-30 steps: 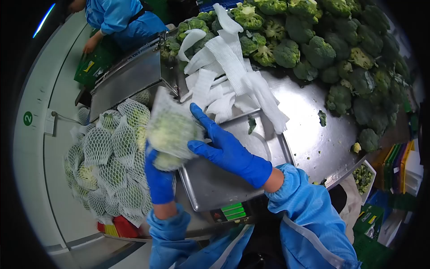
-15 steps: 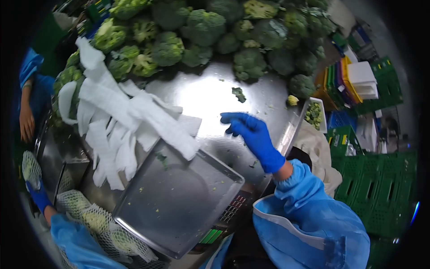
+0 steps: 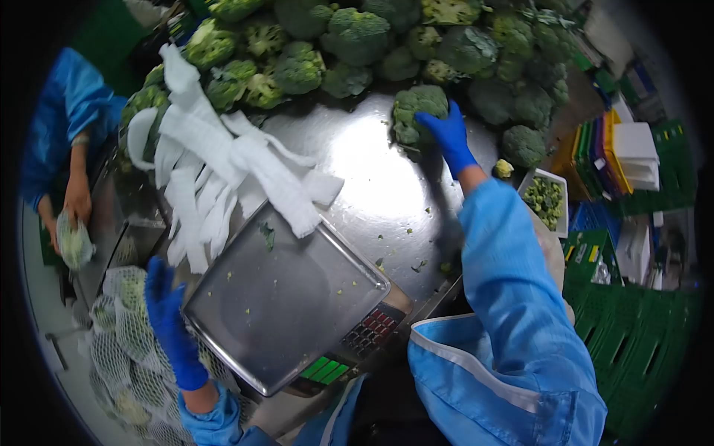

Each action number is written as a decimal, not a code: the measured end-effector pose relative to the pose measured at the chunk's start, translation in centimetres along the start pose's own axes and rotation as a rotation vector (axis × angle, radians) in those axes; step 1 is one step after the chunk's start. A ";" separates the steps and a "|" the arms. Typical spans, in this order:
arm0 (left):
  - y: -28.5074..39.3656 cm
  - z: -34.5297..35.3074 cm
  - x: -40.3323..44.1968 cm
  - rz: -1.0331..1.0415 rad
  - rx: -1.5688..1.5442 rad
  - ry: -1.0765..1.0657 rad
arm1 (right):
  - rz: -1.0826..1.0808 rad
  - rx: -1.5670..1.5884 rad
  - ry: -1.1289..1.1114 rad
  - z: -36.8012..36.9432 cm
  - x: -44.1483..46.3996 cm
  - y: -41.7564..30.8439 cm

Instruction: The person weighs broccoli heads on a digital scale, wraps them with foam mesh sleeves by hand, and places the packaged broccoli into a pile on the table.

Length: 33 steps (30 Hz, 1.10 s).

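My right hand [image 3: 451, 141], in a blue glove, is closed around the side of a broccoli head [image 3: 417, 108] at the front of the big pile. My left hand [image 3: 175, 327], also blue-gloved, is raised empty with fingers apart, by the left edge of a scale's metal pan [image 3: 279, 305]. The pan carries only small green crumbs and a leaf scrap. Under my left hand, at lower left, lie several broccoli heads in white mesh netting [image 3: 123, 334]. White foam net sleeves [image 3: 223, 160] are heaped on the steel table just beyond the pan.
A broccoli pile [image 3: 357, 37] fills the table's far side. At left, a co-worker's hands [image 3: 76, 201] hold a netted head [image 3: 74, 244]. To the right stand a white box of green pieces [image 3: 544, 201] and green crates [image 3: 625, 334]. The scale's keypad [image 3: 370, 331] faces me.
My right hand has reached forward and taken hold of a broccoli head. My left hand has let go of a netted head and come back toward the scale. The co-worker's hands now hold a netted head.
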<state>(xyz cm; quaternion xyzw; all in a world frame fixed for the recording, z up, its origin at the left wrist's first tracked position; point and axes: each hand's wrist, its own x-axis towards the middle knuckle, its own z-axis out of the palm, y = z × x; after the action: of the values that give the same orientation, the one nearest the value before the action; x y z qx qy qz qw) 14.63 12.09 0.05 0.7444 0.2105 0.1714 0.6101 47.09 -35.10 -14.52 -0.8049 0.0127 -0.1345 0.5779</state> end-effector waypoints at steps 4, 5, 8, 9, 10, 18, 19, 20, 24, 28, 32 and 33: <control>2.7 3.9 -3.5 -0.026 -0.063 0.004 | 0.188 0.479 -0.291 0.6 -12.5 -12.4; 3.4 4.5 -4.1 -0.015 -0.053 0.047 | 0.148 0.454 -0.375 1.0 -15.5 -16.0; 3.9 5.1 -6.1 0.179 -0.049 0.121 | -0.173 0.243 -0.553 4.3 -22.1 -23.7; 3.8 5.4 -6.8 0.215 -0.065 0.146 | -0.269 0.053 -0.588 5.9 -23.9 -25.2; 3.9 5.4 -7.5 0.223 -0.036 0.158 | -0.232 -0.001 -0.605 7.3 -25.6 -26.6; 3.8 2.6 -11.9 0.278 -0.129 0.208 | -0.442 -0.205 -0.381 9.1 -25.1 -23.6; 3.9 3.3 -12.1 0.274 -0.138 0.215 | -0.412 -0.273 -0.262 8.9 -23.8 -22.8; 4.1 4.7 -12.1 0.361 -0.081 0.158 | -0.457 -0.352 -0.253 9.2 -22.8 -21.9; 7.7 9.1 -10.6 0.609 0.150 -0.076 | -0.588 -0.112 -0.174 9.1 -20.5 -21.1; 8.8 11.0 -9.3 0.745 0.462 -0.097 | -0.707 -0.134 -0.554 0.9 -22.6 -29.0; 7.2 12.8 -11.2 0.353 0.085 -0.356 | -0.457 -0.007 -0.592 -1.6 -24.5 -30.4; 6.4 13.2 -11.9 0.212 -0.069 -0.440 | -0.392 0.036 -0.565 -1.8 -24.8 -30.2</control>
<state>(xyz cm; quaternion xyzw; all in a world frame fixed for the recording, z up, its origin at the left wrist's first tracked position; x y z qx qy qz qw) 11.90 -6.24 3.79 0.7606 -0.0127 0.0755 0.6447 18.68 -22.34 9.24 -0.7869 -0.3053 -0.0149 0.5360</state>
